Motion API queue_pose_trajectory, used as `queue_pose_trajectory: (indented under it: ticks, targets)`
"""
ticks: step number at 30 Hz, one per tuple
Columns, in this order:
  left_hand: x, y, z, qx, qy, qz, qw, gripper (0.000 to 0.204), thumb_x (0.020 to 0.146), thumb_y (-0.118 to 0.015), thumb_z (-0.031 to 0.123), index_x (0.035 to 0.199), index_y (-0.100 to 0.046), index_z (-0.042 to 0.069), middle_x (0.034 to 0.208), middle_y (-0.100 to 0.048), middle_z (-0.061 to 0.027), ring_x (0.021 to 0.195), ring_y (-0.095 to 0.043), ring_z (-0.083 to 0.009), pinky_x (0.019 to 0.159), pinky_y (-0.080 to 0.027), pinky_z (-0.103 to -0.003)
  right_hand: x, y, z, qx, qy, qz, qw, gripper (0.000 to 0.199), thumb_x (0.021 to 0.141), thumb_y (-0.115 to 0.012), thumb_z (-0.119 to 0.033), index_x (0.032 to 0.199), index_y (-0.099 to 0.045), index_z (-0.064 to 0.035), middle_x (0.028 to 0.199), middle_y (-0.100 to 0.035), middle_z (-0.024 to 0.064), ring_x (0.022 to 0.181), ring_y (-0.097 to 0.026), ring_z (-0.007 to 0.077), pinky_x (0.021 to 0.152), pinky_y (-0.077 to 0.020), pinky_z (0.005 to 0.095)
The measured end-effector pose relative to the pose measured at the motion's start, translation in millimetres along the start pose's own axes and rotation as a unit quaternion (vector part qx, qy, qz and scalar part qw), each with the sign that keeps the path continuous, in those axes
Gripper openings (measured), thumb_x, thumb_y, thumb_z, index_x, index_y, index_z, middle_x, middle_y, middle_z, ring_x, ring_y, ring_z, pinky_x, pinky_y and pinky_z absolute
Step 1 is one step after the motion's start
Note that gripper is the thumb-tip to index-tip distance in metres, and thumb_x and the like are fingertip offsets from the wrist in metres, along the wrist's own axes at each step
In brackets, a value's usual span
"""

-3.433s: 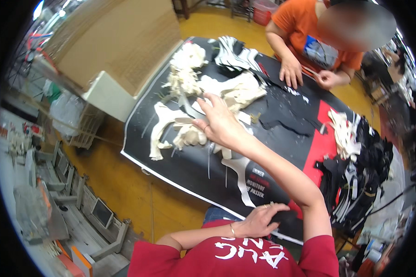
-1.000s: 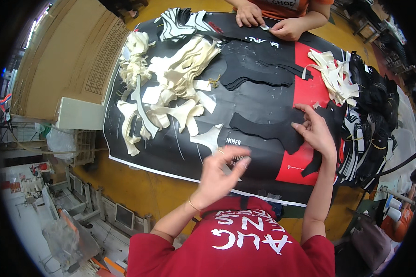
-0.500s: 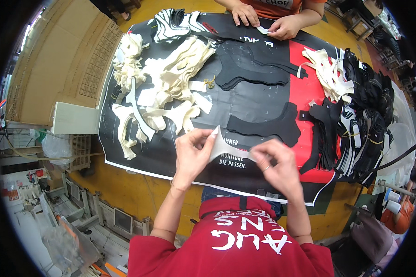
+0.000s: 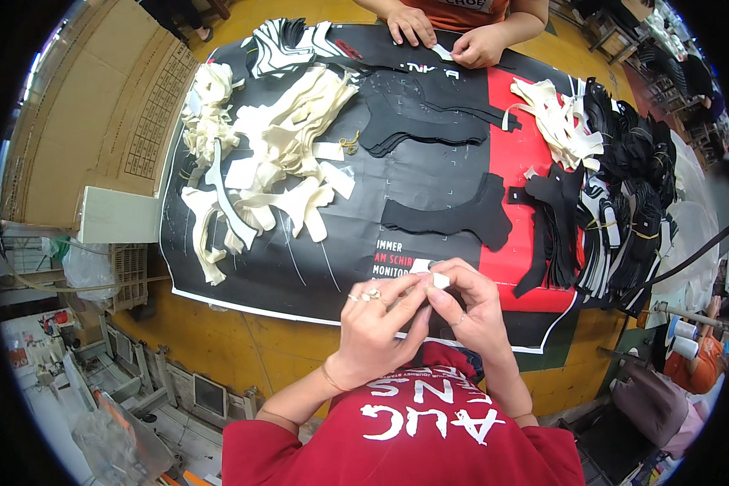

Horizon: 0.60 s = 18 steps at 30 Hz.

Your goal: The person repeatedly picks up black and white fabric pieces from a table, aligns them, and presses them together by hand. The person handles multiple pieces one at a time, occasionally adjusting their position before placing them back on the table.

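My left hand and my right hand meet near the table's front edge, fingertips together. Between them is a small white fabric piece, bunched or folded and mostly hidden by the fingers. Both hands pinch it. Beyond them on the table lie flat black cut fabric pieces. To the left is a loose heap of cream fabric pieces, with a curved white strip edged in dark beside it.
Across the table a co-worker's hands hold a small white piece. Bundled black pieces and cream strips lie at the right; striped black-and-white pieces at the back left. A large cardboard box stands left of the table.
My hands have come together and nearer to me. The white piece, stretched between them before, is now bunched at the fingertips. The whole view has shifted slightly.
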State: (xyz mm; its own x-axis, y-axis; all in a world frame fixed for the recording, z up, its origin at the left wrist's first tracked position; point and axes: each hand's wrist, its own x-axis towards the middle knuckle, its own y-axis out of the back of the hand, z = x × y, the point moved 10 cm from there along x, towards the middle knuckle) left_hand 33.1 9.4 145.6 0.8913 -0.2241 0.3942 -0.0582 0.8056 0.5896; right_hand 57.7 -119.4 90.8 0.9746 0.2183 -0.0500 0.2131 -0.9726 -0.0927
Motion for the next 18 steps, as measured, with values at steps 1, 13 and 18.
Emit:
queue_pose_trajectory:
  ticks: [1, 13, 18]
  targets:
    - [1, 4, -4, -0.041, 0.010, -0.027, 0.999, 0.040, 0.076, -0.076, 0.007, 0.115, -0.073, 0.003, 0.116, -0.070, -0.0108, 0.097, -0.068, -0.0254, 0.088, -0.048, -0.041, -1, -2, -4, 0.004, 0.003, -0.030, 1.000, 0.014, 0.093, -0.072, -0.010, 0.098, -0.069, 0.0031, 0.099, -0.068, 0.0102, 0.091, -0.067, 0.0182, 0.084, -0.0517, 0.0314]
    - [-3, -51, -52, -0.309, 0.237, -0.308, 0.868, 0.020, 0.088, -0.077, 0.013, 0.102, -0.072, -0.001, 0.077, -0.069, -0.0009, 0.071, -0.058, -0.0041, 0.065, -0.048, -0.026, 3, 17, -24, -0.175, -0.047, -0.203, 0.962, 0.014, 0.090, -0.072, -0.011, 0.093, -0.069, 0.0028, 0.083, -0.068, 0.0101, 0.073, -0.067, 0.0202, 0.068, -0.0524, 0.0314]
    - [13, 3, -77, -0.039, 0.166, -0.199, 0.965, 0.024, 0.089, -0.076, 0.026, 0.093, -0.074, 0.002, 0.071, -0.069, -0.0104, 0.061, -0.064, -0.0179, 0.058, -0.049, -0.031, 34, 6, -3, -0.320, -0.022, -0.125, 0.939, 0.022, 0.090, -0.072, -0.018, 0.085, -0.067, 0.0030, 0.073, -0.063, 0.0122, 0.062, -0.063, 0.0237, 0.059, -0.0483, 0.0348]
